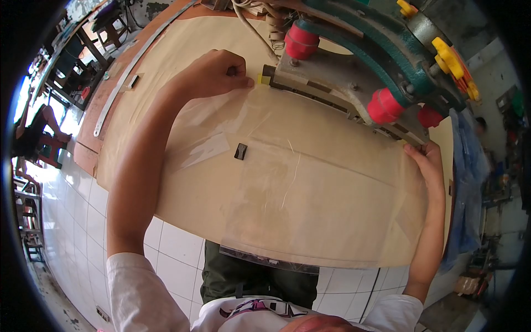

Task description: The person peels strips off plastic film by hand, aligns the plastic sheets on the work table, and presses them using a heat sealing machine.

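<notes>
"How will this clear, thin plastic sheet (343, 221) handle for us?"

"Light, limp, slippery, we'd judge. It's on the smooth tan tabletop (193, 39). Our curled left hand (213, 74) seems to pinch its far edge."

"Our right hand (431, 163)?"

"Near its far right corner; we can't tell whether it's gripping. Corners suit us best."

One head-worn camera looks forward and down, close above.
</notes>
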Motion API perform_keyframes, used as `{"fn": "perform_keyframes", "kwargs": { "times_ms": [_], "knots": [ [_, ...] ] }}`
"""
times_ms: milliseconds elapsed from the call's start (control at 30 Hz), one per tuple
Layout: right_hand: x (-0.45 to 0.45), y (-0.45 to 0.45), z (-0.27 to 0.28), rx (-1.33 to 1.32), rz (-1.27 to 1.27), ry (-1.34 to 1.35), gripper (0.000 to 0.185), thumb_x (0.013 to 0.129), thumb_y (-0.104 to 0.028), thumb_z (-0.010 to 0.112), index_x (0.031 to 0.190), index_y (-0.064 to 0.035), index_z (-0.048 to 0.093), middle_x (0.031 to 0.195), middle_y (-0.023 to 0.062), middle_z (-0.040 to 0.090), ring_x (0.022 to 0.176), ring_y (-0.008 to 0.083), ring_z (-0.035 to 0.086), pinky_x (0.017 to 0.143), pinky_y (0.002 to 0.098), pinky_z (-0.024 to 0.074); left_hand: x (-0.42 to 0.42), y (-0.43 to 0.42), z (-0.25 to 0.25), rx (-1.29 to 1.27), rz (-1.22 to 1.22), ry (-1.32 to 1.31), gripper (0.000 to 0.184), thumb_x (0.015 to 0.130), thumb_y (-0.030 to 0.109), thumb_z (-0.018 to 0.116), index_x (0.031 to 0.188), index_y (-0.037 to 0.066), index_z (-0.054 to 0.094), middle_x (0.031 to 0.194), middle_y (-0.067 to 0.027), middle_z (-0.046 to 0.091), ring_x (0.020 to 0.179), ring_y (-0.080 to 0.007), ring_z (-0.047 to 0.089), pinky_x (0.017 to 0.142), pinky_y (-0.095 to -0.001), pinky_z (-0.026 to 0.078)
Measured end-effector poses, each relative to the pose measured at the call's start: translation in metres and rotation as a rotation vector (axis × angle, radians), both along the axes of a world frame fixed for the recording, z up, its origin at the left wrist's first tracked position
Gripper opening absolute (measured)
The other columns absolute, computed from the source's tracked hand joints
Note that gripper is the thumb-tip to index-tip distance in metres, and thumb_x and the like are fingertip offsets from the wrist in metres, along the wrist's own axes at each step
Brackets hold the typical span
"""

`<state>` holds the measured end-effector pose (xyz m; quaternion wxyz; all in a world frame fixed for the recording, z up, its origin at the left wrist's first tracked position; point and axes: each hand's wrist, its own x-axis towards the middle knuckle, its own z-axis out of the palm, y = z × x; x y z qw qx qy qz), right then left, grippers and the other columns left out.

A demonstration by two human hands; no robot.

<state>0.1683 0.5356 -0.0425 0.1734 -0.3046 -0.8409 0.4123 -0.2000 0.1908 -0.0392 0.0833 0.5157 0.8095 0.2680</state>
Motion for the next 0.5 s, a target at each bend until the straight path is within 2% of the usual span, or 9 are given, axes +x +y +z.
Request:
{"fn": "perform_keyframes", "kwargs": {
  "times_ms": [233,500],
  "knots": [
    [-0.0006,-0.0008,0.0000,0.032,-0.028,-0.012,0.019,0.082,-0.015,0.077,0.082,0.0004,0.064,0.073,0.0004,0.063,0.065,0.0063,0.054,0.062,0.0214,0.0413,-0.0040,0.0001,-0.0036,0.011,-0.036,0.008,0.030,0.087,0.023,0.074,0.076,0.000,0.059,0.061,-0.0060,0.052,0.058,-0.0144,0.044,0.054,-0.0352,0.038],
    [-0.0005,-0.0023,0.0006,0.082,-0.028,-0.021,0.023,0.081,-0.017,0.078,0.082,0.0013,0.064,0.073,0.0029,0.064,0.066,0.0079,0.056,0.060,0.0230,0.0422,-0.0055,0.0007,-0.0020,-0.046,-0.021,0.021,0.027,0.088,0.022,0.073,0.079,0.000,0.062,0.062,-0.0070,0.054,0.059,-0.0149,0.047,0.055,-0.0350,0.040]
  ]
}}
